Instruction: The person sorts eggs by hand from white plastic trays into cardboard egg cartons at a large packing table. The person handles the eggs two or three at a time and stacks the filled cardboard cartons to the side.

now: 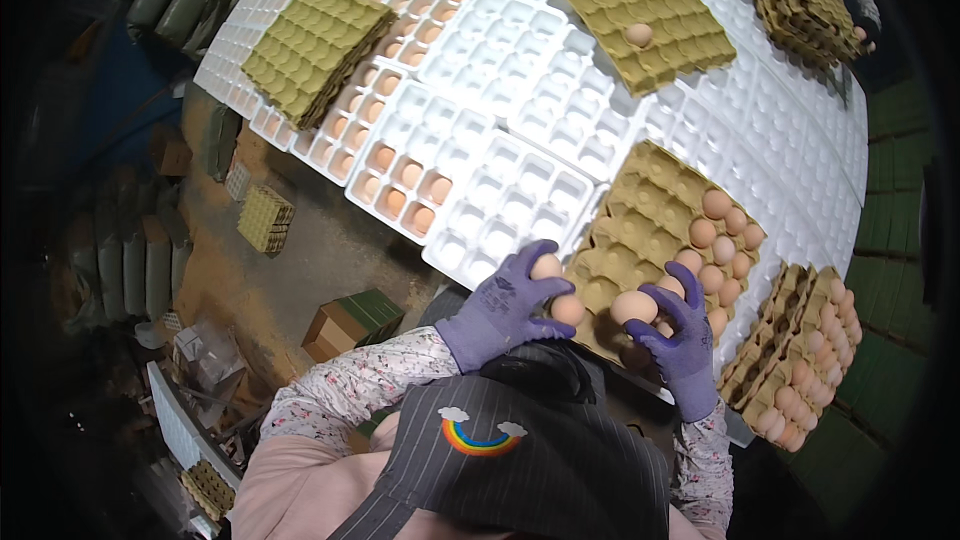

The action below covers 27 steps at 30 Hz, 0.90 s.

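Note:
My left hand (pixel 505 305), in a purple glove, curls around two eggs, a pale one (pixel 546 267) and a browner one (pixel 567 310). Across from it, my right hand (pixel 688 345), gloved alike, grips a light egg (pixel 634 307) between thumb and finger, with another egg (pixel 671 287) by its fingers. Both hands are over the near part of a brown pulp egg tray (pixel 640 190). Brown eggs (pixel 711 279) fill several cups on the tray's right side; most cups on its left hold none. Just left of it lies a white plastic tray (pixel 510 190) with square compartments.
White compartment trays cover the table; some at the left hold eggs (pixel 396 202). Stacked pulp trays (pixel 318 50) sit at far left, another pulp tray (pixel 650 15) with a few eggs at the back. Egg-filled pulp trays (pixel 800 360) stand at right. A cardboard box (pixel 350 325) is on the floor.

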Tool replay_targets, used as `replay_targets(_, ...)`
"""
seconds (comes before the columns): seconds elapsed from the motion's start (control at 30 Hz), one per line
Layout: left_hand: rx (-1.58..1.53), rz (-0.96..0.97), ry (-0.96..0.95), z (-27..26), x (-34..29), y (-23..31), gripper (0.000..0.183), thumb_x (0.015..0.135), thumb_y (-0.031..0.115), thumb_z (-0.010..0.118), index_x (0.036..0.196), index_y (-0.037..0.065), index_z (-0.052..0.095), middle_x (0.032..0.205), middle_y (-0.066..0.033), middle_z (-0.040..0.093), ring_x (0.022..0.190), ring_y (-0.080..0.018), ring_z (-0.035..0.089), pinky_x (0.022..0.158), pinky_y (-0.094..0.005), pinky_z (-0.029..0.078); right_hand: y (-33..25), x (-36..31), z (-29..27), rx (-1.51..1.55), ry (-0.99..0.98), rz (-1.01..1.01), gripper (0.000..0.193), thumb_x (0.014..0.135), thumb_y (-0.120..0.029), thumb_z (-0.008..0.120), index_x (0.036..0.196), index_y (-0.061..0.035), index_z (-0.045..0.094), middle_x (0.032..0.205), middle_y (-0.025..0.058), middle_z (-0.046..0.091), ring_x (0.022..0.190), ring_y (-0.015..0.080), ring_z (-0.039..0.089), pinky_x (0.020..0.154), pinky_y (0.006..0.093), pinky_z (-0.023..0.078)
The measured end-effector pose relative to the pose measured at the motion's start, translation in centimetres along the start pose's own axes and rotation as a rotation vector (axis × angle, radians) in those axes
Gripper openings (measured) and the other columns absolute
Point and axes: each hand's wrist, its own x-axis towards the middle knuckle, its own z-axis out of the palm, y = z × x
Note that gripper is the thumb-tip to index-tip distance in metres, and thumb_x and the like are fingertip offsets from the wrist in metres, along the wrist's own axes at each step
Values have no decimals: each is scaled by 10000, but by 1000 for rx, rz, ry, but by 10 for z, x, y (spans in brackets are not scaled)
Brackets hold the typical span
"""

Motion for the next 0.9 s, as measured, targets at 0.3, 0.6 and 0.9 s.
replay_targets(0.3, 552, -301, 370, -155, 29, -207, 459, 699, 254, 817, 1114, 149, 652, 1342, -153, 443, 1157, -368, 497, 950, -438, 453, -98, 166, 197, -471, -56, -368, 521, 767, -342, 729, 1234, -174, 572, 1372, 135, 457, 988, 338, 558, 802, 426, 516)
replay_targets(0.6, 306, -140, -9, -177, 90, -263, 436, 833, 190, 700, 1258, 154, 606, 1230, -161, 530, 1084, -336, 565, 923, -410, 476, -119, 222, 287, -369, -136, -331, 450, 835, -170, 603, 1283, -195, 564, 1292, 166, 519, 941, 308, 609, 794, 428, 512)
replay_targets(0.9, 13, 117, 322, -115, 135, -239, 468, 889, 82, 590, 1349, 150, 538, 1369, -159, 415, 1066, -281, 503, 941, -409, 439, -81, 244, 275, -192, 415, -222, 531, 865, -71, 532, 1389, -106, 445, 1197, 134, 533, 1105, 342, 491, 963, 468, 371)
